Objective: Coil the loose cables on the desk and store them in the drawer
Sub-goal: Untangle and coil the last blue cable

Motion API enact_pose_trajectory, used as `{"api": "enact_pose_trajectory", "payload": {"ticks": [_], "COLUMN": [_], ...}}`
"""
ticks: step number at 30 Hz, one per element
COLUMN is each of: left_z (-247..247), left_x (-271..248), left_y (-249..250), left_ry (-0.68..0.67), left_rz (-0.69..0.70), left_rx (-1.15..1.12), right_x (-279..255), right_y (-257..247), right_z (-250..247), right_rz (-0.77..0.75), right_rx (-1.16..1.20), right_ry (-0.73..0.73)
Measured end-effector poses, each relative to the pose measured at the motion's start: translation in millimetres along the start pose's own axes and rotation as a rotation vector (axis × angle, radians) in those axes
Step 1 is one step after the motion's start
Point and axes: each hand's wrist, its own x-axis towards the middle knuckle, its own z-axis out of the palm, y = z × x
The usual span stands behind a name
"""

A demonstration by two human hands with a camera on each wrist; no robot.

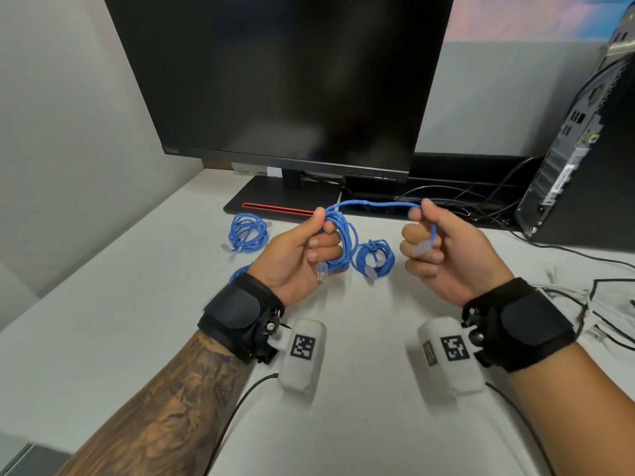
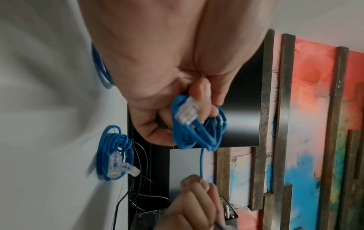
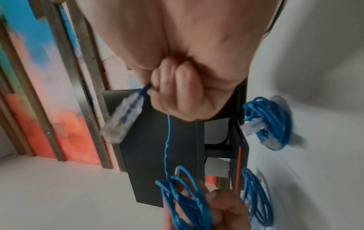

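Both hands grip one blue cable: left hand clutching the coil, right hand pinching the tail. Better wrap it snugly round.

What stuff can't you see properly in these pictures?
- Drawer: in no view.
- Third blue coil: head view, mostly hidden behind the left hand and its wrist strap.
- Plug hanging from the right hand: right wrist view, motion-blurred.
- Cables at the desk's right edge: head view, cut off by the frame.
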Motion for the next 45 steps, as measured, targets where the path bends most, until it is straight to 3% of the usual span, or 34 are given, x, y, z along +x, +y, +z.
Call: {"api": "enact_pose_trajectory", "payload": {"ticks": [2,6,8,19,24,28,32,36,41,45], "left_z": [1.4,5.3,5.8,19.4,23.4,26.7,38.1,39.0,39.7,36.5], "left_x": [-1.4,-4.4,-3.8,-6.0,-5.3,-1.5,-3.2,-4.3,-4.9,-3.6], "left_y": [2.3,4.2,2.5,-11.4,-10.3,-16.3,-21.6,-20.0,-19.8,-19.3], "left_ry": [-0.018,-0.105,-0.114,-0.02,0.007,0.134,0.115,0.113,0.066,0.039], "left_rz": [0.011,0.002,-0.026,-0.089,-0.002,0.143,0.188,0.204,0.196,0.173], "left_rx": [-0.022,-0.024,-0.024,0.103,0.172,0.42,0.528,0.576,0.614,0.652], "right_x": [-2.3,-0.2,0.1,-0.9,-1.3,-2.4,-6.2,-10.5,-8.5,-6.6], "right_y": [-1.0,7.1,9.0,20.0,23.6,27.5,24.6,22.7,22.0,24.4], "right_z": [3.2,1.5,1.0,15.0,26.5,30.3,37.3,38.0,42.2,39.6], "right_rz": [-0.072,-0.206,-0.201,-0.168,-0.205,-0.143,-0.177,-0.181,-0.284,-0.338], "right_rx": [-0.123,-0.65,-0.727,-0.621,-0.63,-0.712,-0.612,-0.668,-0.827,-0.823], "right_ry": [-0.006,0.139,0.167,0.057,0.084,-0.024,0.046,-0.033,0.14,0.189]}}
